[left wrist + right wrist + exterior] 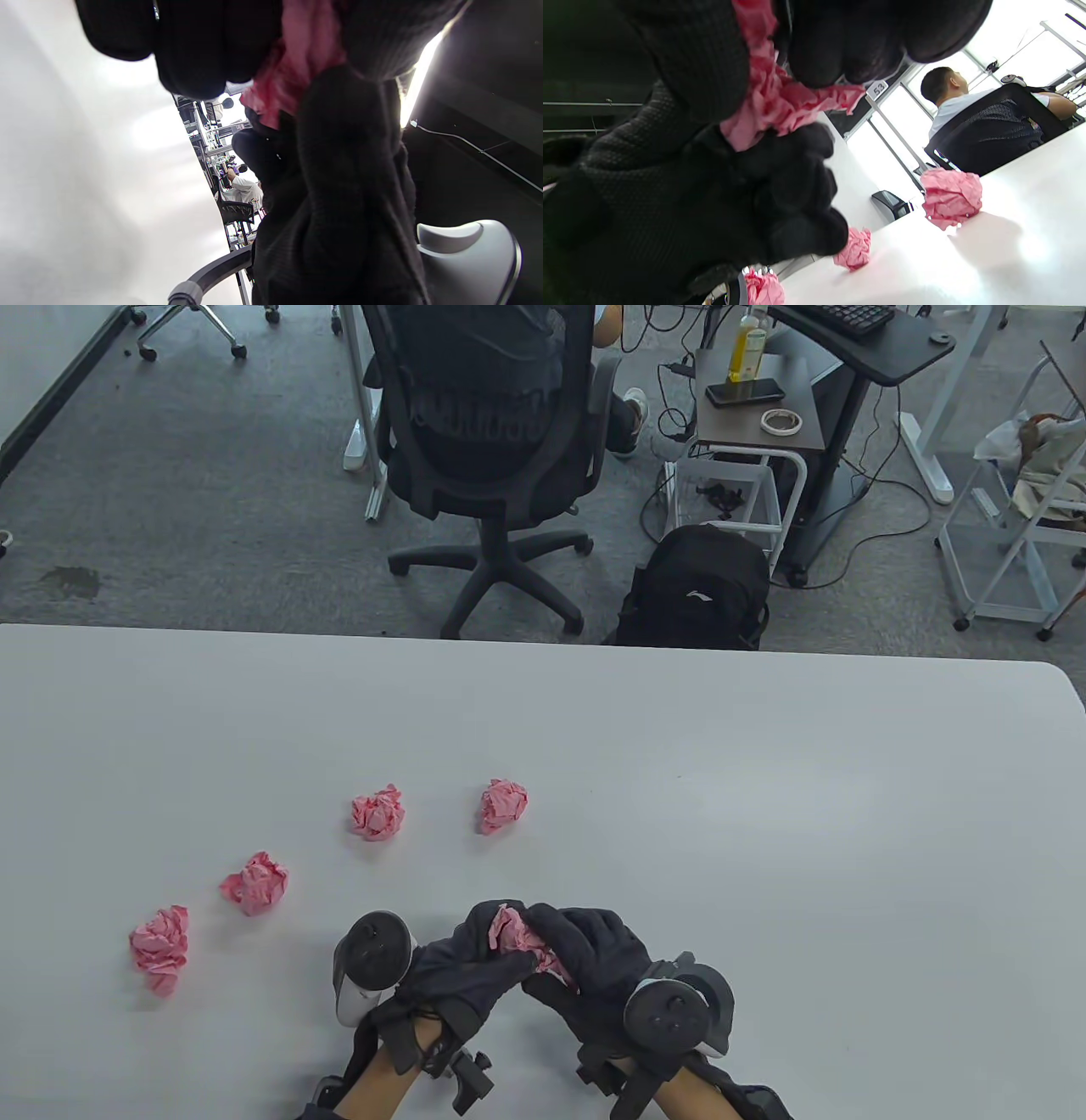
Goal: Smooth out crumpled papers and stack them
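Note:
Both gloved hands meet near the table's front edge around one crumpled pink paper. My left hand pinches its left side and my right hand curls over its right side. Up close the same pink paper sits between dark fingers in the left wrist view, and in the right wrist view the pink paper shows wrinkled folds. Several other pink balls lie on the table: two in the middle, two at the left.
The white table stretches wide to the right and back. Beyond its far edge stand an office chair with a person seated, a black backpack and a side cart.

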Demonstrator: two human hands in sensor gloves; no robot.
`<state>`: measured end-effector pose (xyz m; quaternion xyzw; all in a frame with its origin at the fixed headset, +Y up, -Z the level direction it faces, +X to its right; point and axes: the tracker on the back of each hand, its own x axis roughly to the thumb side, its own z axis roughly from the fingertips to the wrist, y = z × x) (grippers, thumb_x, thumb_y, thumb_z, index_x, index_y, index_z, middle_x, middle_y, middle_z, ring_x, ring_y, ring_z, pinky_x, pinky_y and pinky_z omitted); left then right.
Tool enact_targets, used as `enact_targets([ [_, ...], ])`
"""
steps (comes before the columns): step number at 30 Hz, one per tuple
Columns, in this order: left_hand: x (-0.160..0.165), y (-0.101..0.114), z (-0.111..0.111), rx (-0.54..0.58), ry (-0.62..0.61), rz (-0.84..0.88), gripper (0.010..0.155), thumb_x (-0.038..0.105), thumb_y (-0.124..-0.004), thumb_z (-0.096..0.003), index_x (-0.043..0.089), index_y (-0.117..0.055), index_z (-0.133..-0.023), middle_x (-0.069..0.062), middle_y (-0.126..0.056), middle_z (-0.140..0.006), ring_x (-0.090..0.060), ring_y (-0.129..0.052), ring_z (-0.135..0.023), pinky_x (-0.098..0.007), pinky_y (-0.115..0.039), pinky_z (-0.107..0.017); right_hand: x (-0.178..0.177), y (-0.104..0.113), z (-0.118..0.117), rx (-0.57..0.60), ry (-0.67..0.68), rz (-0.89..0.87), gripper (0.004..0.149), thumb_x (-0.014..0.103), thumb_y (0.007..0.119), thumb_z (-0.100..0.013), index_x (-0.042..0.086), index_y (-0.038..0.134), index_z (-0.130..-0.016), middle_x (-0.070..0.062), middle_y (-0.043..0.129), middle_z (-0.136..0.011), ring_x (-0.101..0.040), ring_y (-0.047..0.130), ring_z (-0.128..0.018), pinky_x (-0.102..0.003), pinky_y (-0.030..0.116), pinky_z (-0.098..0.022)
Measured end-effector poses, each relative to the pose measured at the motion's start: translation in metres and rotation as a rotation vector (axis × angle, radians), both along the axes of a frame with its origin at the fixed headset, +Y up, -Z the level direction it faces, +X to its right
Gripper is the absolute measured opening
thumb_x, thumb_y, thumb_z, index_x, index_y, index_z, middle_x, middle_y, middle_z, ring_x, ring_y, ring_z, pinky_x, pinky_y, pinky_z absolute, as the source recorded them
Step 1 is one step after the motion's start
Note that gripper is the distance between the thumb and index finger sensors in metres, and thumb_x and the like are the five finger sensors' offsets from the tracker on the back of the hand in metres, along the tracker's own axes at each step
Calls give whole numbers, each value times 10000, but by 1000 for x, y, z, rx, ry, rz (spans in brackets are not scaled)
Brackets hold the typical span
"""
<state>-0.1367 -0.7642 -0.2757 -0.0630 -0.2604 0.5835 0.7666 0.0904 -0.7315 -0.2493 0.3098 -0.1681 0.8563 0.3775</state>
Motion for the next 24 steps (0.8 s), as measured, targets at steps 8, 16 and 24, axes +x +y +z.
enact_targets([
  [8,-6,3,0,50,71,-44,653,688,-731,-518,144,-792,-874,-43,-934,-727,-283,-1012,-551,-540,-784,-548,-1,6,4,61,17,-63,590,364,881,-472,188,659,-989,-113,911,-837,-339,941,-642,-504,779,-486],
  [16,7,5,5,58,-82,25,863,584,-742,-540,217,-250,-1148,-70,-433,-1182,-410,-644,-1056,-621,-590,-714,9,3,-5,-71,60,-188,463,366,870,-480,274,741,-916,-89,941,-773,-325,935,-619,-511,762,-501],
  [24,5,9,3,88,-38,12,786,538,-848,-489,205,-499,-1110,-73,-650,-1004,-305,-830,-809,-557,-665,-672,10,-3,-8,-203,-8,-312,455,319,856,-481,277,721,-914,-74,880,-816,-327,878,-675,-538,711,-541],
])
